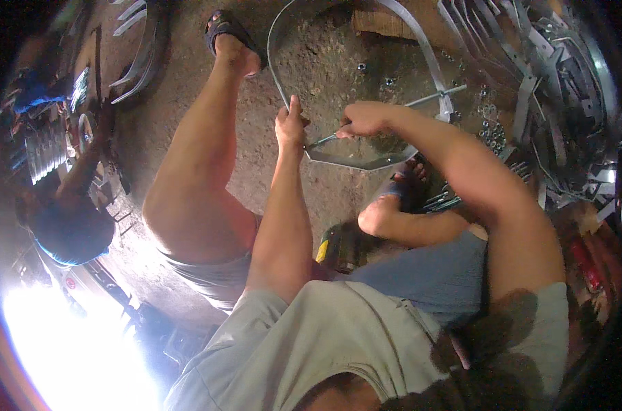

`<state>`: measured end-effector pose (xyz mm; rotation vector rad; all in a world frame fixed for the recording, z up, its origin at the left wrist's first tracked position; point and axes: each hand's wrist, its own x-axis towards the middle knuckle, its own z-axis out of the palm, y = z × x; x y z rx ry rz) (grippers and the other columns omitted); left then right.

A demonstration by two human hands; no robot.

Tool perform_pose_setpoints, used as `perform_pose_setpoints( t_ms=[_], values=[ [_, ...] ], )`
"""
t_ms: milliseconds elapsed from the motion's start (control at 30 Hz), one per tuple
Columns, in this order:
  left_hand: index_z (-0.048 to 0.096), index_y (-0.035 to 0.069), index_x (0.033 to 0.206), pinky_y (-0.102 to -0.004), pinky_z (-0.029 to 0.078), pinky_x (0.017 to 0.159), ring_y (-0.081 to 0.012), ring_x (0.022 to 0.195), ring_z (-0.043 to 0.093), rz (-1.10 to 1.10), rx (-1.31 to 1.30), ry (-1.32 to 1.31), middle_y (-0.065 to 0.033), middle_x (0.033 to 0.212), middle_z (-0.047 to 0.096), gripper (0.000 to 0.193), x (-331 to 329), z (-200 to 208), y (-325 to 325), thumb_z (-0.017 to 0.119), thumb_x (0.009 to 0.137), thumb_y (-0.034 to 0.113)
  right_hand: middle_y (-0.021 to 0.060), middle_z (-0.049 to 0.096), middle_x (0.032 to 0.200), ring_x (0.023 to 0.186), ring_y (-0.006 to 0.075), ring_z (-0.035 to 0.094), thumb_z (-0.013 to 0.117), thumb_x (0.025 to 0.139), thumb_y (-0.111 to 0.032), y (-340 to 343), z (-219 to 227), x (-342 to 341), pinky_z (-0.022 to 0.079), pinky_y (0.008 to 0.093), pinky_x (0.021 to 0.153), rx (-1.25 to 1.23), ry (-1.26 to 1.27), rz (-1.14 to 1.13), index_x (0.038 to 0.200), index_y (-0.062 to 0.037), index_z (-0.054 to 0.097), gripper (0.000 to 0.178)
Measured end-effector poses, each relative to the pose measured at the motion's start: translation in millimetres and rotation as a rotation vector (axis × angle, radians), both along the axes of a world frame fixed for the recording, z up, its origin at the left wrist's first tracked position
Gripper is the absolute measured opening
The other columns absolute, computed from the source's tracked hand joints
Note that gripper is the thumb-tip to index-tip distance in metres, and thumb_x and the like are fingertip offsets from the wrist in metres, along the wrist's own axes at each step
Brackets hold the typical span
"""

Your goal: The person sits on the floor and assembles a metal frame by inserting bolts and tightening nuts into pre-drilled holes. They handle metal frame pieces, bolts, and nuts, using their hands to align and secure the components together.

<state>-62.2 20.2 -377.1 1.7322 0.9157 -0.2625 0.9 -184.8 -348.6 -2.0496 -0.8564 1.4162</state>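
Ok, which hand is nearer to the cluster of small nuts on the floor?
Right. The right hand, at the rod, is left of the small nuts; the left hand, on the metal hoop, is farther left.

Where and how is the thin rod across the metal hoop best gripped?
The rod is probably best pinched by the end sticking out past the hoop, coming from the right. That end is straight, slim and uncovered, whereas the right hand covers its middle and the left hand is close to its other end.
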Motion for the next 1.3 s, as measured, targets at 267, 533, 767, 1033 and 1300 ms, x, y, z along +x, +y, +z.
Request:
perform_pose_setpoints(
  t_ms=[267,533,767,1033,1300],
  values=[
    [0.065,-0.004,0.101,-0.0386,0.049,0.074,-0.0267,0.083,0.067,-0.248,0.079,0.246,-0.0198,0.085,0.069,0.064,16,15,14,0.047,0.094,0.057,0.0180,0.069,0.090,0.086,0.0377,0.066,0.062,0.087,-0.050,20,11,-5,0.048,0.0498,0.073,0.056,-0.155,0.027,0.095,-0.0074,0.068,0.044],
    [0.061,-0.001,0.104,-0.0400,0.048,0.072,-0.0263,0.085,0.066,-0.185,0.003,0.208,-0.0156,0.085,0.068,0.058,11,5,10,0.044,0.097,0.054,0.0152,0.070,0.099,0.095,0.0378,0.066,0.061,0.089,-0.041,42,1,-30,0.050,0.0496,0.078,0.113,-0.166,0.005,0.103,-0.0121,0.069,0.033],
    [0.063,-0.002,0.113,-0.0423,0.048,0.082,-0.0305,0.093,0.065,-0.181,0.140,0.096,-0.0191,0.102,0.069,0.064,3,-8,15,0.046,0.096,0.057,0.0204,0.068,0.102,0.097,0.0388,0.065,0.059,0.090,-0.034,49,-15,-30,0.049,0.0495,0.081,0.086,-0.085,0.050,0.108,-0.0062,0.066,0.034],
    [0.065,0.002,0.109,-0.0394,0.045,0.067,-0.0223,0.079,0.060,0.334,0.191,-0.044,-0.0136,0.094,0.068,0.061,-24,-3,16,0.042,0.097,0.058,0.0208,0.069,0.097,0.094,0.0404,0.066,0.063,0.088,-0.043,40,-20,-41,0.051,0.0502,0.081,0.016,-0.108,-0.098,0.104,-0.0065,0.069,0.040],
    [0.050,-0.003,0.133,-0.0390,0.053,0.072,-0.0300,0.092,0.065,0.614,-1.030,-0.156,-0.0152,0.111,0.065,0.088,-88,-23,20,0.039,0.090,0.074,0.0242,0.069,0.091,0.091,0.0404,0.067,0.060,0.082,-0.067,43,-5,-32,0.048,0.0522,0.084,0.044,-0.281,-0.069,0.093,-0.0048,0.071,0.064]
  ],
)
